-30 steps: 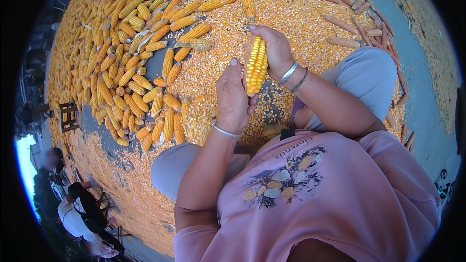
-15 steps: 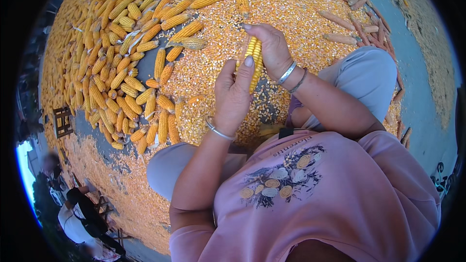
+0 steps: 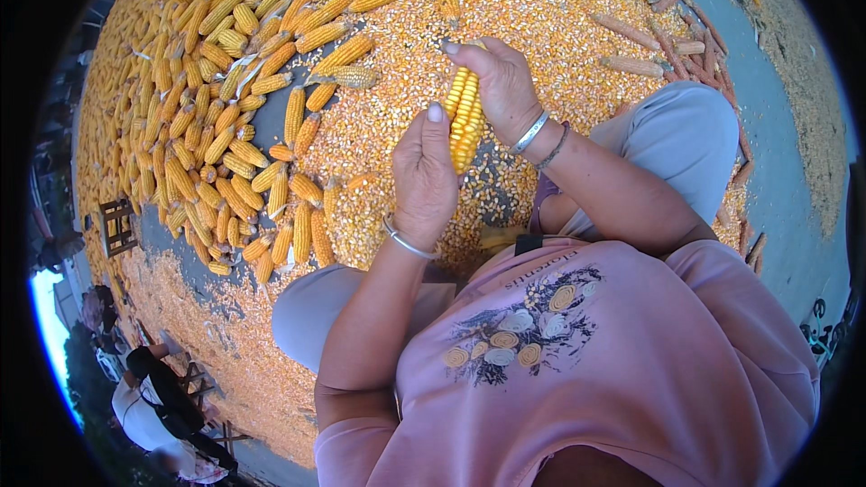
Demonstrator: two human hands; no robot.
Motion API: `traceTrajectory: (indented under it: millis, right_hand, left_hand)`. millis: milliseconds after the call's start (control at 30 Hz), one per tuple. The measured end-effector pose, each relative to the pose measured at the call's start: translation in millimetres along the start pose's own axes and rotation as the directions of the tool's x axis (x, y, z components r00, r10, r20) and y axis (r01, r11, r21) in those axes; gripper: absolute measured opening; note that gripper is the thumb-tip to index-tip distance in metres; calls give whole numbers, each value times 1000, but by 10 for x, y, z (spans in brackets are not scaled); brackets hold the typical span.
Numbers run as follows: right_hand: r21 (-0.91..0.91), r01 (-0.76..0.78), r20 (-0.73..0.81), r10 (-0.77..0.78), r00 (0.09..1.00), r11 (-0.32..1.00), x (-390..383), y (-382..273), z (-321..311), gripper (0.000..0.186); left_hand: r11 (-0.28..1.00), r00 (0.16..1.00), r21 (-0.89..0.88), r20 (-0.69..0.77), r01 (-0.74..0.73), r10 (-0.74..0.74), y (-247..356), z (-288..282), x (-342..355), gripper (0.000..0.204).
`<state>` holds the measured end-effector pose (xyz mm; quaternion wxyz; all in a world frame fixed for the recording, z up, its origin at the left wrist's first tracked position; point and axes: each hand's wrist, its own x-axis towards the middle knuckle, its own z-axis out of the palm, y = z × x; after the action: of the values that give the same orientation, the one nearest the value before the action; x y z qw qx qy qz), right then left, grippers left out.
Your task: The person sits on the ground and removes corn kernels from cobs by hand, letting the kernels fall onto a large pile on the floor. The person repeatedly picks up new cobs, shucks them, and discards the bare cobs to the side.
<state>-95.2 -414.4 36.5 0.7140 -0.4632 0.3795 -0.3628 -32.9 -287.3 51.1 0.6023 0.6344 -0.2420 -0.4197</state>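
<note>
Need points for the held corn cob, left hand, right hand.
corn cob (image 3: pixel 464 117), head view, on the yellow kernel rows between the hands.
left hand (image 3: pixel 424 176), head view, on the back of the hand.
right hand (image 3: pixel 502 90), head view, on the back of the hand.

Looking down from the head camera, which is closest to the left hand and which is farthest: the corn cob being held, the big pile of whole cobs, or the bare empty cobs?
1. The held corn cob: touching the left hand, between both hands.
2. The pile of whole cobs: off to the left on the ground.
3. The bare cobs: far on the upper right, beyond the right hand.
</note>
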Motion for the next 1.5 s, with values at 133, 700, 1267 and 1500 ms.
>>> traceTrajectory:
  millis: [133, 700, 1267, 1500]
  right_hand:
    - [15, 6, 53, -6, 999, 1000, 5, -47, -33, 25]
    - [183, -9, 27, 4, 1000, 983, 3, -180, 2, 27]
    - [117, -13, -73, 22, 997, 993, 51, -39, -47, 28]
    - [198, -160, -38, 171, 985, 967, 123, 81, -45, 30]
  left_hand:
    - [989, 991, -76, -32, 129, -132, 167, 36, -34, 46]
    - [968, 975, -120, 17, 220, -220, 384, 68, -320, 29]
    - [998, 998, -21, -20, 52, -53, 165, 44, -235, 29]
    - [990, 986, -93, -121, 105, -116, 222, 15, -121, 30]
